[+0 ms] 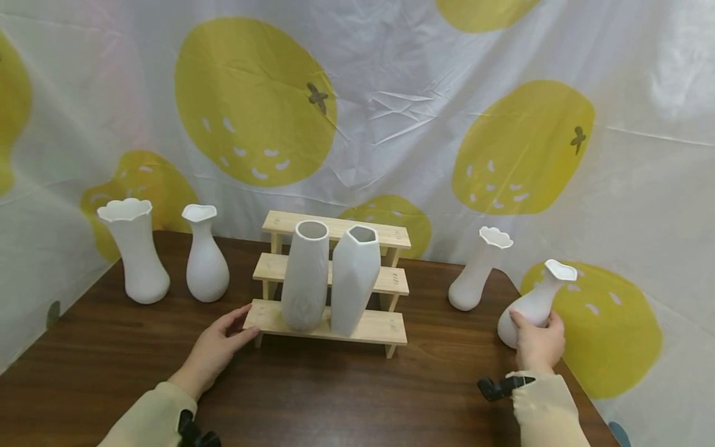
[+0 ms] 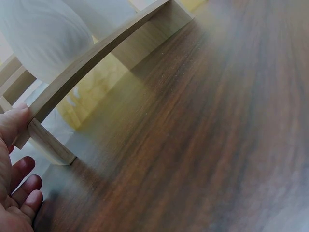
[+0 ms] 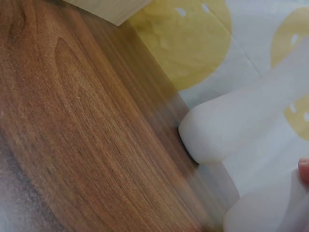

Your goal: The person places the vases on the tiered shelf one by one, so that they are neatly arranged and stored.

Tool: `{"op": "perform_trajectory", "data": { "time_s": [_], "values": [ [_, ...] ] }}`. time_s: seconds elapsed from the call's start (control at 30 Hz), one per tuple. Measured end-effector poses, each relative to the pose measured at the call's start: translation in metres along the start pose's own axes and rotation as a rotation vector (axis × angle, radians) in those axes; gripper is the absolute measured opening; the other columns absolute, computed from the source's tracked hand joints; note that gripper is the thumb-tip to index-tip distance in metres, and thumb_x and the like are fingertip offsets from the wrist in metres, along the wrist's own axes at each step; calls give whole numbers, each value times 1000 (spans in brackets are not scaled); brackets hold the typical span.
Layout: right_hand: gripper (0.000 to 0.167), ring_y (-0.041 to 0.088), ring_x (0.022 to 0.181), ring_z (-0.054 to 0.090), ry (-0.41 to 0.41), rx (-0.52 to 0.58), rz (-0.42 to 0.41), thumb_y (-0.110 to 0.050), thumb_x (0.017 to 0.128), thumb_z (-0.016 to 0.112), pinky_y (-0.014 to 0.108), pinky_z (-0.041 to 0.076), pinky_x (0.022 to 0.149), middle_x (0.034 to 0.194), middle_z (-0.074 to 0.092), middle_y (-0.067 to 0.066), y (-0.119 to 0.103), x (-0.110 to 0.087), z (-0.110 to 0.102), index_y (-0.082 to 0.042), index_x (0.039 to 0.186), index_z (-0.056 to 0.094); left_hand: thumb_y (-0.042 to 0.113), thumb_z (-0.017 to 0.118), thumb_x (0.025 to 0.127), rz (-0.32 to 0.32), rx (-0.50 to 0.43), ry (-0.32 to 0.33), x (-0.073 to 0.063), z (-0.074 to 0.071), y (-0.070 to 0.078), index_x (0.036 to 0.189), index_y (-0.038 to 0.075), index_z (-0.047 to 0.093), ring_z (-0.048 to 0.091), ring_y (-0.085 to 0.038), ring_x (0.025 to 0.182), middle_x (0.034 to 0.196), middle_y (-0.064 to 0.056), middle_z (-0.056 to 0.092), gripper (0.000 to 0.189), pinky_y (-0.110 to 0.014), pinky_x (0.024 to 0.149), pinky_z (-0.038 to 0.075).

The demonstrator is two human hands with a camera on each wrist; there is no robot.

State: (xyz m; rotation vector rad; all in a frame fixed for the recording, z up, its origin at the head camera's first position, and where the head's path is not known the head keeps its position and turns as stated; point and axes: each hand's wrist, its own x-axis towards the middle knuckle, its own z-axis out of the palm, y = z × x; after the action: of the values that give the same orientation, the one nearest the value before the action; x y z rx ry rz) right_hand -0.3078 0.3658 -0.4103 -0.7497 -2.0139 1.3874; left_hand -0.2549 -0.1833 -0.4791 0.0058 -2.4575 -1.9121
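Observation:
My left hand [image 1: 215,347] holds the left end of the lowest board of a three-tier wooden display stand [image 1: 352,332], with thumb and index finger at its corner. In the left wrist view the other fingers [image 2: 30,193] curl below the board. Two white vases stand on that lowest step: a smooth round-mouthed vase [image 1: 305,279] and a faceted vase [image 1: 354,279]. At the table's right side my right hand [image 1: 540,344] grips the body of a white narrow-necked vase [image 1: 530,307]. Whether its base touches the table is unclear.
A white scalloped-rim vase [image 1: 472,282] stands just left of the gripped vase. At the left stand another scalloped vase [image 1: 139,267] and a narrow-necked vase [image 1: 206,267]. A patterned cloth [image 1: 391,136] hangs behind the dark wooden table [image 1: 335,397].

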Motion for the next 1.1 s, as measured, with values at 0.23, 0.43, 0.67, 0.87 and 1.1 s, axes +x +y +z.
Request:
{"op": "perform_trajectory", "data": {
  "time_s": [0.23,0.43,0.67,0.87,1.1],
  "values": [
    [81,35,129,40,-32,43,9,-25,79,80,49,33,107,145,43,19,-3,-2,-1,-4,146,37,44,68,88,3,8,13,1,0,-1,147,7,38,38,-32,133,147,-19,40,76,-46,106,34],
    [83,34,128,41,-60,45,3,-26,79,80,49,35,106,145,43,17,-7,-7,-2,-5,146,37,43,68,88,3,11,15,1,0,-1,147,7,38,39,-31,132,146,-19,40,76,-45,106,35],
    [81,33,123,46,-98,39,-19,-28,78,81,50,39,102,139,49,18,-22,-18,-4,-6,144,41,44,67,88,4,12,10,0,1,-1,148,7,37,39,-32,132,147,-19,40,76,-46,105,36],
    [78,30,116,51,-124,8,-58,-30,78,81,44,44,95,132,54,18,-35,-28,-4,-8,143,43,44,68,88,-1,5,13,0,0,0,148,8,38,39,-31,132,147,-18,40,76,-45,105,36],
    [77,21,105,53,-185,-7,-98,-28,78,81,25,44,79,125,56,17,-57,-42,-2,-7,142,45,44,68,88,2,8,12,-1,1,0,148,7,37,40,-31,131,146,-19,40,76,-45,105,36]
  ]
}}
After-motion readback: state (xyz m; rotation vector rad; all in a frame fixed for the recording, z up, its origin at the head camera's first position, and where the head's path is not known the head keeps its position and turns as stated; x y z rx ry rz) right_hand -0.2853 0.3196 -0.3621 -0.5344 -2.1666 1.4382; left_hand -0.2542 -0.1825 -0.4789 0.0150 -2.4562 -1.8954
